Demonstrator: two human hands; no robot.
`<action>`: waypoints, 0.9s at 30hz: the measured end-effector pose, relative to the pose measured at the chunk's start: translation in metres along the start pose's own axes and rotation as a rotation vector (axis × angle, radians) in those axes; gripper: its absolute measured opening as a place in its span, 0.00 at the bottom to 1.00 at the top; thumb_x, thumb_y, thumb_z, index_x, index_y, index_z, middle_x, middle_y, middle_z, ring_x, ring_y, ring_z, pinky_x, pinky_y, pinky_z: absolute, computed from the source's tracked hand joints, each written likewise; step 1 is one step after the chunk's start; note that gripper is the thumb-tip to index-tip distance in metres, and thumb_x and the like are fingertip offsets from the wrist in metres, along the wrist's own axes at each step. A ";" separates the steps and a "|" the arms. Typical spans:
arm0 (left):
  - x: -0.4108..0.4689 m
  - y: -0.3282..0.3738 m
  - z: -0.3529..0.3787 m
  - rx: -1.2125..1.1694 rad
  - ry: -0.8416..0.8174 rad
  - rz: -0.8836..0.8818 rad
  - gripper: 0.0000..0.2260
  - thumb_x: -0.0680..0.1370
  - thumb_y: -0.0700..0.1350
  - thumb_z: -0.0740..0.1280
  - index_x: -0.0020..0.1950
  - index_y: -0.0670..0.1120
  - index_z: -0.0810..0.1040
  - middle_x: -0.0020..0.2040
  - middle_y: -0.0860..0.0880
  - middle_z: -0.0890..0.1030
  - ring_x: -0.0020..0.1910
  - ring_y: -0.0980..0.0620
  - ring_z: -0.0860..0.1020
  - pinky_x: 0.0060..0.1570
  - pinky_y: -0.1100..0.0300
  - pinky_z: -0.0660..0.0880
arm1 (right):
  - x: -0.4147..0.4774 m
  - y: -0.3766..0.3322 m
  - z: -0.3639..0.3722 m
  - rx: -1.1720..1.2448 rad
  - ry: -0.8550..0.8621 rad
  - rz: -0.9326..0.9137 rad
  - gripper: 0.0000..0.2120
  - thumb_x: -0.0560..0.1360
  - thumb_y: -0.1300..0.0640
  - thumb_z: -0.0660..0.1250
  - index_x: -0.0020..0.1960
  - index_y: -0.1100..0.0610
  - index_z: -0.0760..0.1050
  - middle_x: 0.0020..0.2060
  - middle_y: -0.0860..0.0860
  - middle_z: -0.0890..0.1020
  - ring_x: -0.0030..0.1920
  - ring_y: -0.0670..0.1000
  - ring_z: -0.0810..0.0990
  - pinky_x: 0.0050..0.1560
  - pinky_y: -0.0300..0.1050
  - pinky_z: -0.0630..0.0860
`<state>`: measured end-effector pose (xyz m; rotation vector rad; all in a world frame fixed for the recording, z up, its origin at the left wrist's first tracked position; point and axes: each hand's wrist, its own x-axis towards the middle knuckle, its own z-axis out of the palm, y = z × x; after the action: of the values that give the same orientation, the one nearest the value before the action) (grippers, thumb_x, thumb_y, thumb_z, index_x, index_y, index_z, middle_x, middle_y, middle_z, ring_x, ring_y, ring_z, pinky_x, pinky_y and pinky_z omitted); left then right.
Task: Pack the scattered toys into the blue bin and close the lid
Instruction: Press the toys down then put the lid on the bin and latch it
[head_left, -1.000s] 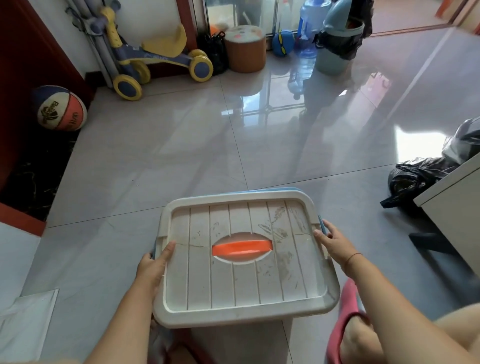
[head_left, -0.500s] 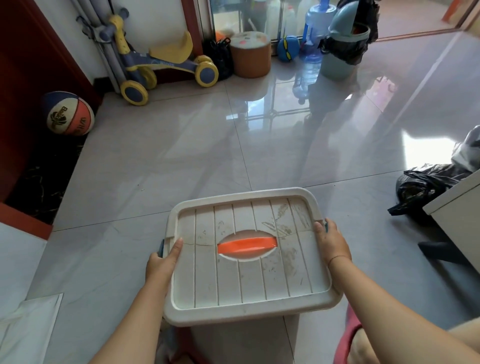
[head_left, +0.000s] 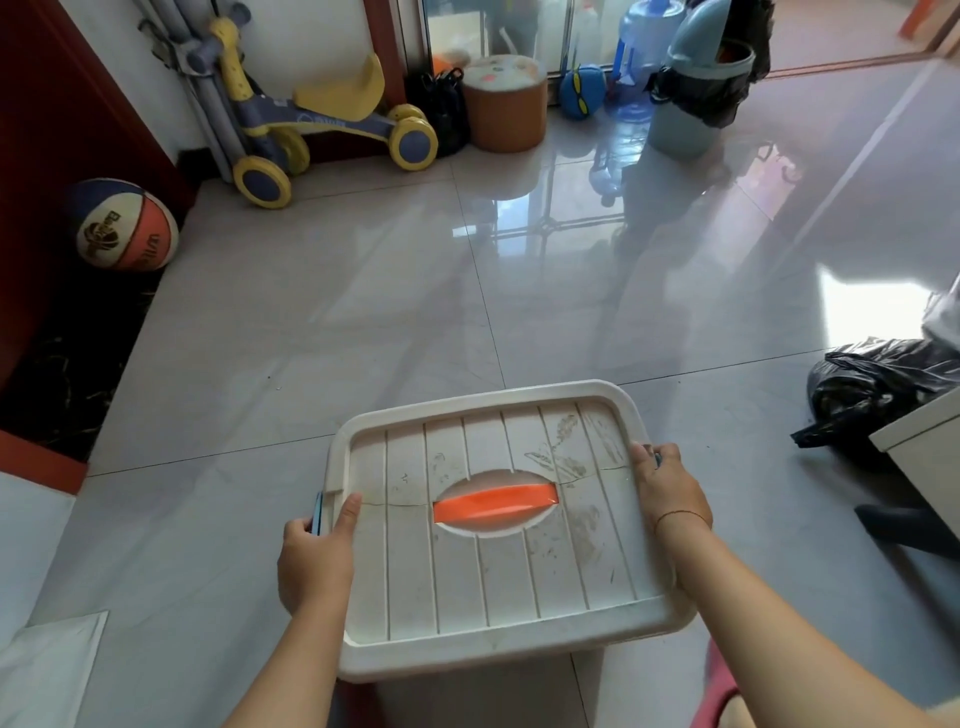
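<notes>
The left hand holds the left edge of the white lid, thumb on top. The lid sits on the bin, low in the middle, above the floor. The right hand holds its right edge.

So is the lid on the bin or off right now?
On. The white lid covers the bin, with both hands gripping its side edges. Whether it is latched cannot be told.

Home living space, tiled floor, ride-on toy, basketball
</notes>
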<state>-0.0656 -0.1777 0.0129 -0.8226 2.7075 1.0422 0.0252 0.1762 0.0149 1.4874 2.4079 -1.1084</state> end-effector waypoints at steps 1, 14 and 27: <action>-0.001 0.001 0.001 0.011 0.023 0.000 0.32 0.67 0.71 0.63 0.52 0.43 0.71 0.40 0.43 0.78 0.38 0.42 0.77 0.35 0.55 0.69 | -0.001 -0.001 0.002 -0.036 0.025 0.011 0.24 0.77 0.37 0.50 0.58 0.57 0.66 0.52 0.62 0.79 0.53 0.63 0.76 0.45 0.50 0.66; -0.003 0.001 0.007 0.072 0.153 0.094 0.26 0.72 0.68 0.60 0.44 0.44 0.68 0.37 0.44 0.77 0.37 0.41 0.74 0.45 0.50 0.71 | -0.006 -0.006 0.007 -0.112 0.159 -0.020 0.26 0.78 0.39 0.52 0.59 0.61 0.69 0.52 0.62 0.79 0.53 0.63 0.77 0.43 0.49 0.65; 0.020 -0.002 -0.013 -0.279 -0.379 -0.274 0.36 0.61 0.71 0.71 0.47 0.39 0.77 0.42 0.41 0.83 0.41 0.40 0.82 0.47 0.48 0.79 | -0.001 0.001 -0.014 0.248 -0.114 0.006 0.23 0.76 0.42 0.60 0.31 0.58 0.66 0.29 0.54 0.71 0.34 0.55 0.70 0.34 0.46 0.65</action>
<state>-0.0806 -0.1964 0.0157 -0.8980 2.1014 1.3654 0.0306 0.1846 0.0255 1.4501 2.2562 -1.4937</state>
